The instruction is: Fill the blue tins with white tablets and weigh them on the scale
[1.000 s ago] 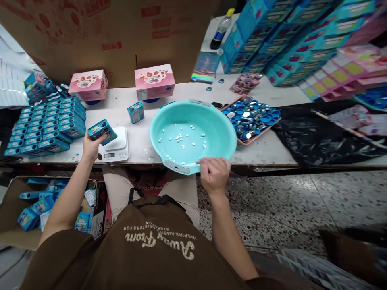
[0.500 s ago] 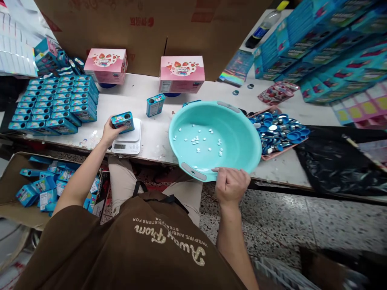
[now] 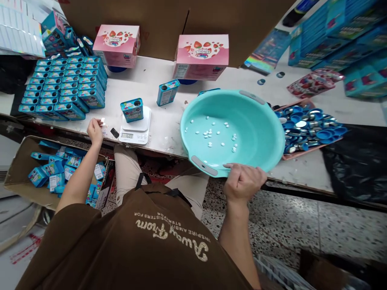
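Observation:
My right hand [image 3: 244, 182] grips the near rim of a turquoise basin [image 3: 256, 129], its fingers wrapped over the edge. Several small white tablets [image 3: 208, 133] lie scattered on the basin's bottom. At the table's front edge, my left hand [image 3: 95, 129] has its fingers pressed together near small white bits; what they hold, if anything, I cannot make out. A blue tin [image 3: 132, 111] stands upright on a white digital scale [image 3: 141, 139], apart from my left hand. Another open blue tin [image 3: 168, 93] stands behind the scale. A small dark object [image 3: 114, 133] lies left of the scale.
Rows of blue tins [image 3: 65, 90] stand at the left. A cardboard box [image 3: 18, 183] below them holds more blue packs. Two pink boxes [image 3: 201, 56] stand at the back. A pink tray [image 3: 314, 151] of blue and silver caps sits right of the basin.
My left hand has let go of the blue tin on the scale and moved left to the table edge. The scale's display now shows digits. My right hand stays on the basin rim.

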The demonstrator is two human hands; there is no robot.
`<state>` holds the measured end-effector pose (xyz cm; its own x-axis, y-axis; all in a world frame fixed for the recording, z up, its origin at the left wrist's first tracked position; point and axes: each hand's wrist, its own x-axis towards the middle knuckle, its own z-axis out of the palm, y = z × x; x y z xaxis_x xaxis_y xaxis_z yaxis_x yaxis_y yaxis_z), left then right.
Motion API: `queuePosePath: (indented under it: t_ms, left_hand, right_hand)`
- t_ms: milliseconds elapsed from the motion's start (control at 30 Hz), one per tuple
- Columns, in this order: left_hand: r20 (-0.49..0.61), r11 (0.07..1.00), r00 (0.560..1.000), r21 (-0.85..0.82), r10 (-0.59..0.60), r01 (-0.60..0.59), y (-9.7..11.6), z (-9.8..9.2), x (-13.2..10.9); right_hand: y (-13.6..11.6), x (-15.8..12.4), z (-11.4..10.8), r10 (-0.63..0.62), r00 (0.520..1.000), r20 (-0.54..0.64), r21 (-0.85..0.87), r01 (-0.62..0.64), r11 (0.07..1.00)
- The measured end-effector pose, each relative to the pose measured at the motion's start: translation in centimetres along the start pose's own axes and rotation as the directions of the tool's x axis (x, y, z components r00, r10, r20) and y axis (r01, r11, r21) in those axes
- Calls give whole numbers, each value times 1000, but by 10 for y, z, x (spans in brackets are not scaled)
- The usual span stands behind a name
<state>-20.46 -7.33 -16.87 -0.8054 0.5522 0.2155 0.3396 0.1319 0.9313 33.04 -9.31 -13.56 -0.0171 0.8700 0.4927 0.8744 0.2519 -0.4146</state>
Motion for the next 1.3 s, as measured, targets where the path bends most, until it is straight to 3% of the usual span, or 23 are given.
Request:
queuePosePath:
  t_ms: [233, 467, 567, 667, 733, 833, 900, 933, 1000, 1067, 1133, 1200, 1233, 1300]
  left_hand:
    - [-29, 899, 996, 434, 81, -60, -7, 13, -4]
    - [-6, 932, 993, 347, 117, -108, -9, 11, -8]
    - [138, 937, 955, 198, 262, -286, 10, 20, -14]
    - [321, 901, 867, 81, 381, -426, 36, 42, -21]
    - [409, 901, 834, 58, 371, -430, 52, 59, -25]
    - [454, 937, 849, 77, 272, -342, 79, 78, -28]
    - [455, 931, 843, 74, 287, -358, 106, 84, -33]
    - [458, 909, 820, 55, 344, -413, 123, 86, -37]
    - [474, 821, 720, -11, 507, -571, 164, 91, -47]
    - [521, 689, 568, -55, 637, -722, 205, 100, -60]
    - [621, 550, 384, -91, 683, -830, 238, 115, -73]
    - [713, 445, 228, -131, 663, -886, 257, 134, -84]
    - [742, 412, 177, -144, 647, -900, 262, 144, -88]
    - [774, 377, 122, -159, 621, -912, 265, 162, -93]
  right_hand:
    - [3, -2, 0, -25, 1000, 2, -27, 25, 999]
    - [4, -3, 0, -38, 999, -3, -44, 38, 998]
    - [3, -2, 0, -45, 999, 5, -38, 46, 998]
    - [2, 0, 0, -58, 998, 10, -31, 58, 998]
    - [1, 2, 1, -58, 998, 9, -28, 58, 998]
    - [-2, 4, 4, -72, 997, -13, -4, 72, 997]
    - [-5, 7, 5, -81, 996, -43, 18, 82, 996]
    - [-7, 8, 5, -80, 995, -58, 25, 81, 996]
    - [-10, 12, 5, -72, 994, -78, 38, 75, 996]
    - [-12, 16, 4, -64, 994, -87, 62, 70, 996]
    - [-13, 20, 3, -57, 994, -93, 88, 66, 994]
    - [-13, 22, 2, -53, 993, -104, 106, 64, 992]
    - [-13, 23, 1, -56, 992, -111, 113, 69, 991]
    - [-13, 25, -1, -66, 990, -123, 125, 82, 989]
